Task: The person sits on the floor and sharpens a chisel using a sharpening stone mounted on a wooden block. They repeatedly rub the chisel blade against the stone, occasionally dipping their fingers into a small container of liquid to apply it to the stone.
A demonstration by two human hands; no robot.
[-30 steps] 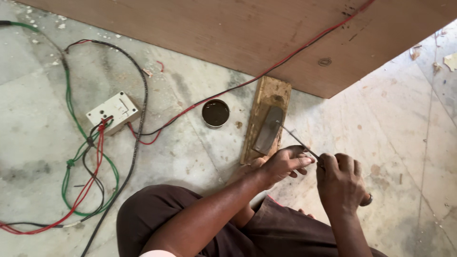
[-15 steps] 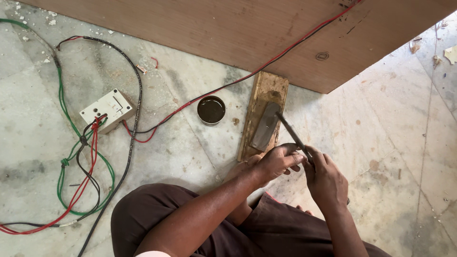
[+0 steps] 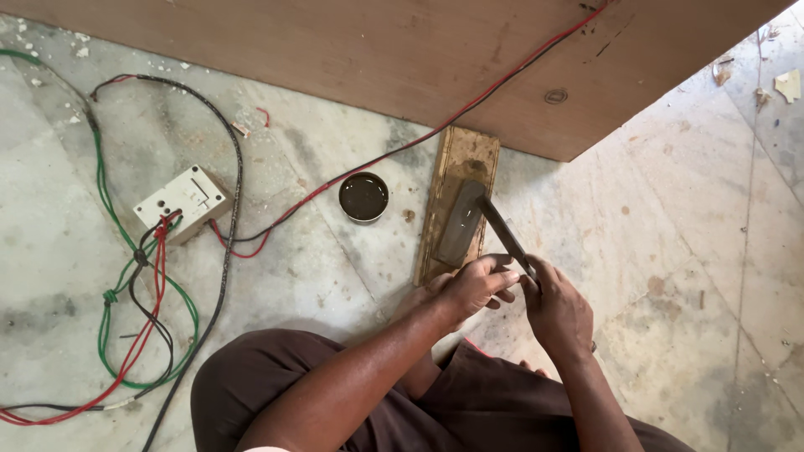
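My right hand (image 3: 557,311) grips the handle end of a flat dark blade (image 3: 501,230), whose tip rests against a grey sharpening stone (image 3: 461,224). The stone lies in a narrow wooden block (image 3: 448,163) on the floor. My left hand (image 3: 477,283) sits just left of the right hand, fingers stretched toward the blade near its lower end, touching it. Both forearms reach forward over my knees, covered in dark brown cloth (image 3: 276,385).
A small round tin of dark liquid (image 3: 363,197) stands left of the wooden block. A white switch box (image 3: 182,201) with red, green and black wires (image 3: 134,285) lies further left. A large plywood sheet (image 3: 377,50) covers the far side, a red wire across it.
The blade has swung up from lying low between my hands to rest its tip on the stone. Both hands have shifted slightly left and closer together.
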